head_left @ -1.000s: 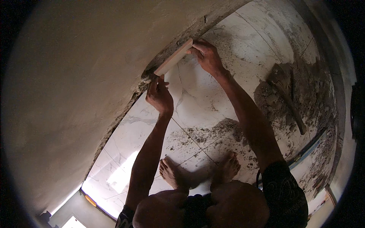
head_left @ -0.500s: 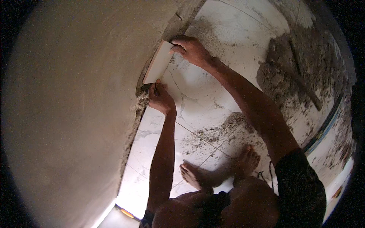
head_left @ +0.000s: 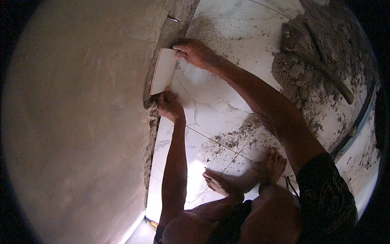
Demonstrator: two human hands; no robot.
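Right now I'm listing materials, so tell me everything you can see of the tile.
The tile is a narrow, straight-edged rectangle, apparently ceramic, with a smooth pale face and a thin pinkish-tan edge on its wall side. No break shows. It runs lengthwise along the foot of the wall; whether it touches there is unclear. The right hand grips its far end; the left hand has fingers at its near end.

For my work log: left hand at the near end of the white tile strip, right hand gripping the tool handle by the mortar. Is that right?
Not the right hand: the head view shows it at the far end of the white tile strip, off the tool handle. The left hand is at the near end, as you said.
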